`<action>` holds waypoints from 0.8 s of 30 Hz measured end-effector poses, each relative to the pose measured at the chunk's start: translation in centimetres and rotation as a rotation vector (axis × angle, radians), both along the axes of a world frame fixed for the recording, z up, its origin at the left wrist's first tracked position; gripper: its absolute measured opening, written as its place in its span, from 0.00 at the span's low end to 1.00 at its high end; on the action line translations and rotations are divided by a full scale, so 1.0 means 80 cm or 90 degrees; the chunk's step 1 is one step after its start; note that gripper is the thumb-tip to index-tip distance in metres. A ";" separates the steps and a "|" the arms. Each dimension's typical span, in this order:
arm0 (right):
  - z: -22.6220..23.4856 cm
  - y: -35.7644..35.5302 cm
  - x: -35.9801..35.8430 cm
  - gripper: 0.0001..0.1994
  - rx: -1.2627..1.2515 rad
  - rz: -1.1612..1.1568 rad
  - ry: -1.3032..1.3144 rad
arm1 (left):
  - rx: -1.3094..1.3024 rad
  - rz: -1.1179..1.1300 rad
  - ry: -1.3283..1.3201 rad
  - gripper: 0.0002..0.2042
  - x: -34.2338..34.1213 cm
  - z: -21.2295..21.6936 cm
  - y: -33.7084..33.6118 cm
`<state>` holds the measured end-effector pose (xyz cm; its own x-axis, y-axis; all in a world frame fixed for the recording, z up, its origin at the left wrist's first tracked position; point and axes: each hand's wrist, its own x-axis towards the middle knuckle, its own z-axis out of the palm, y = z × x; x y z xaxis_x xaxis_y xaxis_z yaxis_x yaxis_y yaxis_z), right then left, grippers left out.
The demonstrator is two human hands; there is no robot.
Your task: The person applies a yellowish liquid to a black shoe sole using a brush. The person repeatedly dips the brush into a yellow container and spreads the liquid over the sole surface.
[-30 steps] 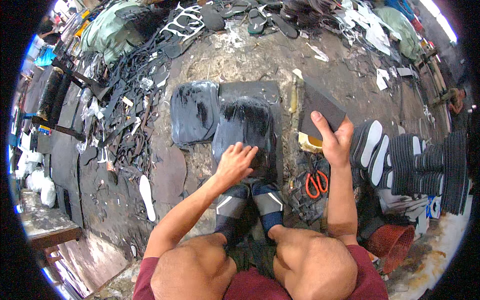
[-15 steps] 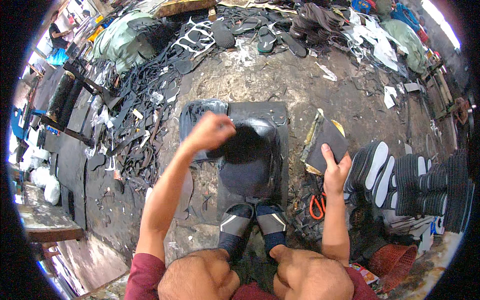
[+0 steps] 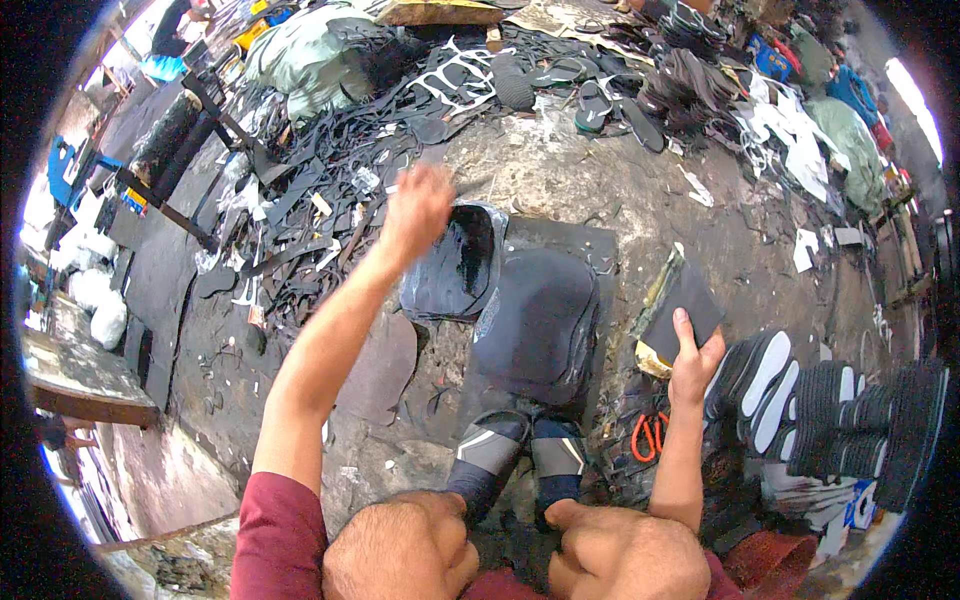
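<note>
My left hand (image 3: 420, 208) is raised and motion-blurred over the left edge of a glossy black rubber sheet (image 3: 455, 268); I cannot tell whether it holds anything. That sheet overlaps a larger dark grey sheet (image 3: 545, 320) lying in front of my sandalled feet (image 3: 520, 455). My right hand (image 3: 695, 362) grips the near edge of a dark rectangular piece (image 3: 688, 300), thumb on top, to the right of the grey sheet.
Orange-handled scissors (image 3: 650, 435) lie by my right forearm. Stacks of black and white shoe soles (image 3: 800, 395) stand at the right. Black rubber offcuts (image 3: 300, 190) are heaped at the upper left, and finished sandals (image 3: 600, 100) lie at the back. A wooden bench (image 3: 75, 375) sits far left.
My left hand has lifted off the black sheets and swung up and to the left. My right hand has stayed on the dark rectangular piece.
</note>
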<state>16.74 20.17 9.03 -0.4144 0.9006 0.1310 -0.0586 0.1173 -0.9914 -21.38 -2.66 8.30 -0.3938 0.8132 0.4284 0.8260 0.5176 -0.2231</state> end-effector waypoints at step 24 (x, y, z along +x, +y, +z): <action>-0.025 -0.013 0.012 0.20 -0.128 0.002 0.031 | 1.043 0.547 -1.162 0.47 0.166 -0.226 -0.095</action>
<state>17.73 19.16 7.06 -0.4148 0.9094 -0.0311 -0.1071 -0.0827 -0.9908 -8.08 -10.27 -9.77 -0.7501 -0.0189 -0.6610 -0.6172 -0.3389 0.7101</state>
